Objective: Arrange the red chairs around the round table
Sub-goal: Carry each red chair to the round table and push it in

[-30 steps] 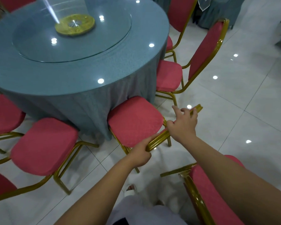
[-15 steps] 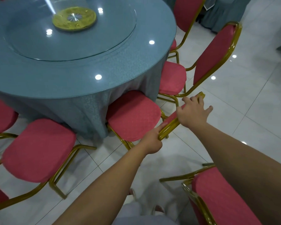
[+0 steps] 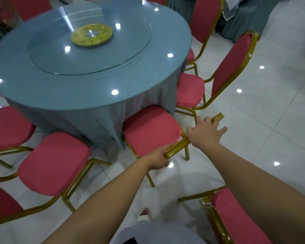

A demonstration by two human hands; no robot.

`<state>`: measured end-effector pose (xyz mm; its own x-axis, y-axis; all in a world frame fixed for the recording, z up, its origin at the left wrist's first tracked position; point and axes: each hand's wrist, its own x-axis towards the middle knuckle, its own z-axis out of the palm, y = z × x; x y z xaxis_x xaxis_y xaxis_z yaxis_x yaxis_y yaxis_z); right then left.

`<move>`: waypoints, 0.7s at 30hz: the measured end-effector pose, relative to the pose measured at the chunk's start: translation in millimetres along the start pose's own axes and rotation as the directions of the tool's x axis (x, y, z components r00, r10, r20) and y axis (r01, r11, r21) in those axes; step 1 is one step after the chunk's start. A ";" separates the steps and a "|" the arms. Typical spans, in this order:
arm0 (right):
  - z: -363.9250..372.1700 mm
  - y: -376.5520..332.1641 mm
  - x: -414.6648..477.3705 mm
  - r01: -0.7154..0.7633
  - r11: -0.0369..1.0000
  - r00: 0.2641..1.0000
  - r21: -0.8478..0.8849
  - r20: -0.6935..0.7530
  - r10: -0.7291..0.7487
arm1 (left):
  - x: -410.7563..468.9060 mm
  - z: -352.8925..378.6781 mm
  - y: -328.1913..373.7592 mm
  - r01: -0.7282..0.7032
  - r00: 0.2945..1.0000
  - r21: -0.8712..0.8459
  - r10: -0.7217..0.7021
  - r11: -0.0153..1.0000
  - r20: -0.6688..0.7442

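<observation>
Though against tablecloth [image 3: 102, 118] and beside neighbour chair [image 3: 188, 88], red chair [image 3: 151, 129], left hand [image 3: 158, 159] tight round rail [image 3: 178, 147], right hand [image 3: 204, 132] slack atop.

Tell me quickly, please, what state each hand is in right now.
Left hand: closed, gripping the gold back rail of the red chair.
Right hand: open, fingers spread, resting on the same rail.
</observation>
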<state>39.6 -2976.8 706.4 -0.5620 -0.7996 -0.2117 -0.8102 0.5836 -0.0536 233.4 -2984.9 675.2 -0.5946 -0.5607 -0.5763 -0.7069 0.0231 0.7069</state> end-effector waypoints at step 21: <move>44.8 -74.4 -158.3 0.439 0.899 0.898 -0.004 0.049 -0.438 | -193.0 25.9 -159.9 0.155 0.911 -0.188 -0.214 0.970 -0.354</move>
<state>196.3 -2887.4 700.2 -0.1414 -0.9665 -0.2143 -0.9753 0.1731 -0.1373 451.3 -2858.9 662.8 -0.2546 -0.8084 -0.5307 -0.7056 -0.2200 0.6736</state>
